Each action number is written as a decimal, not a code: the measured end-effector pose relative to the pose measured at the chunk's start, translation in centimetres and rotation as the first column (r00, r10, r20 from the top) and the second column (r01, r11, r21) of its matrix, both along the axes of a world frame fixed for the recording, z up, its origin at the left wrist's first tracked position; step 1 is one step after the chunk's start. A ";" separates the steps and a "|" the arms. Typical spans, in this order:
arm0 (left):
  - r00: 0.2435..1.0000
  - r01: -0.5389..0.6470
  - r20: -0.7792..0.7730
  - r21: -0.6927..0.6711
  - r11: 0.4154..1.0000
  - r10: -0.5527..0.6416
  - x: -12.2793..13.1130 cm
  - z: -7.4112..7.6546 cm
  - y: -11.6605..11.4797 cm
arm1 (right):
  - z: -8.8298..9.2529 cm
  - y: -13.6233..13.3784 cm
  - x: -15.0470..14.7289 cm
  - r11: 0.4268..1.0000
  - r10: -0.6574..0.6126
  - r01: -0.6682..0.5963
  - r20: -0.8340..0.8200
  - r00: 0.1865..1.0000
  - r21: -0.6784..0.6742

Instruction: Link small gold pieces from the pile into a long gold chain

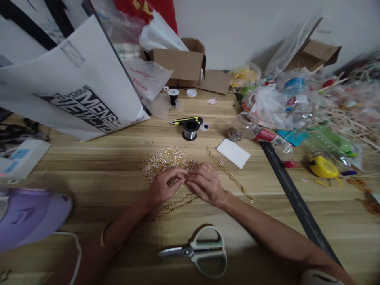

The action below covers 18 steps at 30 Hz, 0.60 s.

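My left hand [167,183] and my right hand [207,184] meet at the near edge of a pile of small gold and clear beads [166,158]. Fingers of both hands are closed in a pinch, tips almost touching; whatever is between them is too small and hidden to make out. A gold chain [175,207] lies in strands on the table below the hands and disappears under my right hand. Another gold chain [230,174] with beaded links stretches out to the right. Nearer to me lie scissors [208,250] with pale handles, blades pointing left.
Beyond the beads are a wire spool [190,130], a yellow utility knife [185,120], a white pad [233,153] and a jar of beads [242,126]. A large white bag [68,87] and a purple object [32,217] stand left. A yellow tape measure [323,166] sits right, near bagged clutter.
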<state>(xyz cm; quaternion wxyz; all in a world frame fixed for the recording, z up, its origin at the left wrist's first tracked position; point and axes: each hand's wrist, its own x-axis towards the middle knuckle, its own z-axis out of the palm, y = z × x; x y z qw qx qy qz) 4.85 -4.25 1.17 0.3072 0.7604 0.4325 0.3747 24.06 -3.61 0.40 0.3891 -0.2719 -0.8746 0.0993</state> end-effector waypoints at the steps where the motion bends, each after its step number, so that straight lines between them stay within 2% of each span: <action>1: 1.000 0.006 -0.010 0.006 1.000 -0.006 0.0 -0.1 0.0 | -0.1 0.0 0.0 1.000 -0.010 0.010 0.022 1.000 0.003; 13: 0.998 0.037 -0.063 0.073 0.997 -0.032 -0.3 -0.7 0.1 | -0.3 0.0 0.0 0.999 -0.042 0.040 0.089 0.995 0.026; 18: 0.998 0.042 -0.054 0.075 0.996 -0.038 -0.3 -0.5 0.1 | -0.5 0.0 0.1 1.000 -0.030 0.030 0.104 0.994 0.007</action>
